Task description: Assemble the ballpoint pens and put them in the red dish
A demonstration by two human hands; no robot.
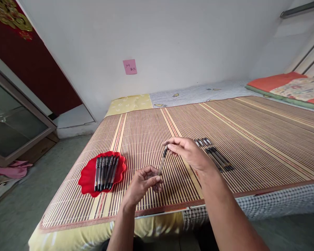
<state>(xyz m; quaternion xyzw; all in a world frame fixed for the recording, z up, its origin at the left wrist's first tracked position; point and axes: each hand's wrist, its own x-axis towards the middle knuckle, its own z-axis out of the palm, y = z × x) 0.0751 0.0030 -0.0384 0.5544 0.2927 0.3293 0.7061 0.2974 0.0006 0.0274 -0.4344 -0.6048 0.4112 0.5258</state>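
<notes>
My left hand (143, 184) and my right hand (188, 152) hold one pen (162, 161) between them above a striped bamboo mat (251, 139). The left fingers pinch the pen's lower end, and the right fingertips pinch its upper end. A red scalloped plate (87, 176) lies left of my hands with several black pens (106, 172) side by side on it. Another row of several pens (215, 155) lies on the mat just right of my right hand.
The mat covers a bed against a white wall with a pink sticky note (129, 66). A folded orange and floral quilt (290, 87) sits at the far right. A glass-fronted cabinet (10, 118) and clutter stand on the floor to the left.
</notes>
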